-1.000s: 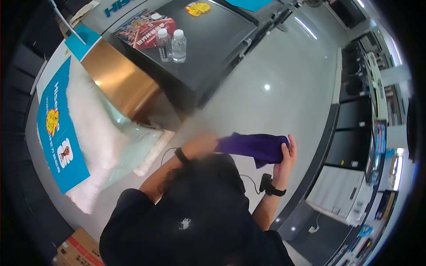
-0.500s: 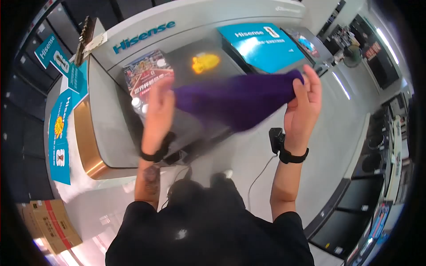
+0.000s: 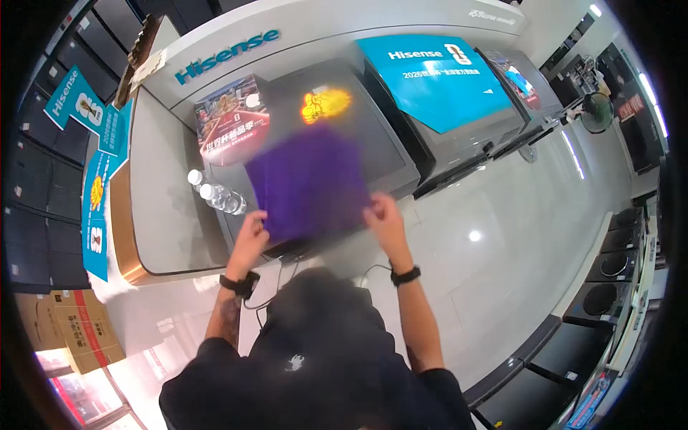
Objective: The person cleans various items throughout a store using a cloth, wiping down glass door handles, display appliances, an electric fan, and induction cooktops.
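A purple cloth (image 3: 308, 186) spreads out flat over the near part of the dark grey appliance top, slightly blurred by motion. Its near left corner is pinched in my left hand (image 3: 249, 240). At the near right corner, my right hand (image 3: 387, 221) grips the edge between thumb and fingers. Two clear plastic bottles (image 3: 223, 199) with white caps lie or lean just left of the cloth. Beyond its far edge are a yellow figure sticker (image 3: 326, 104) and a printed promotional board (image 3: 233, 120).
A blue Hisense sign (image 3: 437, 79) covers the appliance to the right. Left stands a counter end with gold trim (image 3: 127, 229) and blue signs (image 3: 86, 107). Cardboard boxes (image 3: 82, 330) sit on the floor at lower left. A fan (image 3: 596, 112) is at far right.
The cloth has come down from a stretched, raised position to lie spread over the appliance top. Both hands have moved lower and closer to my body, the right one also leftward.
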Available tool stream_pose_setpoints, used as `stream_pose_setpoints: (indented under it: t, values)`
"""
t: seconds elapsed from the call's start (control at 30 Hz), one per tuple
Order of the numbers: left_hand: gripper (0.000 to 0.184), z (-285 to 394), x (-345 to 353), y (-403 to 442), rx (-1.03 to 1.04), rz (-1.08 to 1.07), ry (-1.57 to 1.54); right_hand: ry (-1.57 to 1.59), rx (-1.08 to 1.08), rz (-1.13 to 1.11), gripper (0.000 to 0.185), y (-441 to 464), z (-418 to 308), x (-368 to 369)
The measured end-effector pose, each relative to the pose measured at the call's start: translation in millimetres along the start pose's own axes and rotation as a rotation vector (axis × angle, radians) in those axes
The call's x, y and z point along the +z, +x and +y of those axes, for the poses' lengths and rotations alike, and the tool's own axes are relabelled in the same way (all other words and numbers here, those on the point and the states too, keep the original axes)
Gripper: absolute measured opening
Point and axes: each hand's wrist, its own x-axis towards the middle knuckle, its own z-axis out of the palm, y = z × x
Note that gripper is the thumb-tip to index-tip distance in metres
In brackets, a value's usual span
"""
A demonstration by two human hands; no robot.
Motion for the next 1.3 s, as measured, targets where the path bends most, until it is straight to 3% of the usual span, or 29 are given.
stream_pose_setpoints:
  t: [0.1,0.2,0.27,0.4,0.47,0.5,0.6,0.7,0.77,0.83,0.9,1.0,1.2,1.3]
  values:
    - [0.046,-28,-5,-20,-0.189,-0.079,0.178,0.039,0.187,0.006,0.035,-56,78,4]
    - [0.043,-39,-7,-33,-0.119,-0.082,0.223,0.359,0.420,0.049,0.036,-81,50,1]
    - [0.041,-40,-11,-39,-0.123,-0.056,0.308,0.303,0.421,0.028,0.034,-85,32,-1]
    - [0.034,-30,-13,-48,-0.065,0.008,0.141,0.361,0.349,0.084,0.030,-75,17,-5]
    - [0.035,-21,-5,-42,0.042,0.215,0.038,0.358,0.292,0.274,0.036,-47,-7,-14]
    - [0.035,-13,-5,-39,0.086,0.307,0.003,0.432,0.183,0.239,0.042,-24,-32,-23]
    - [0.043,57,-3,-13,0.176,0.253,-0.577,0.652,-0.086,0.176,0.057,28,-144,-19]
    - [0.048,36,5,19,0.186,0.073,-0.370,0.431,-0.036,-0.069,0.056,53,-108,-3]
    - [0.049,13,10,34,0.143,0.044,-0.117,0.160,0.080,-0.145,0.057,63,-19,10]
    - [0.048,14,11,20,0.141,0.062,-0.072,0.210,0.094,-0.148,0.054,46,4,13]
    - [0.044,10,11,3,0.248,0.121,0.028,0.295,0.108,-0.103,0.050,27,1,6]
    - [0.039,19,4,-43,0.110,0.096,-0.256,0.394,0.136,0.034,0.044,-17,-25,-29]
    - [0.028,-26,-2,-89,0.035,0.029,0.095,0.302,0.128,0.058,0.045,-71,-21,-76]
    - [0.023,-48,-3,-84,-0.016,-0.024,0.015,0.560,0.169,0.044,0.047,-71,-35,-72]
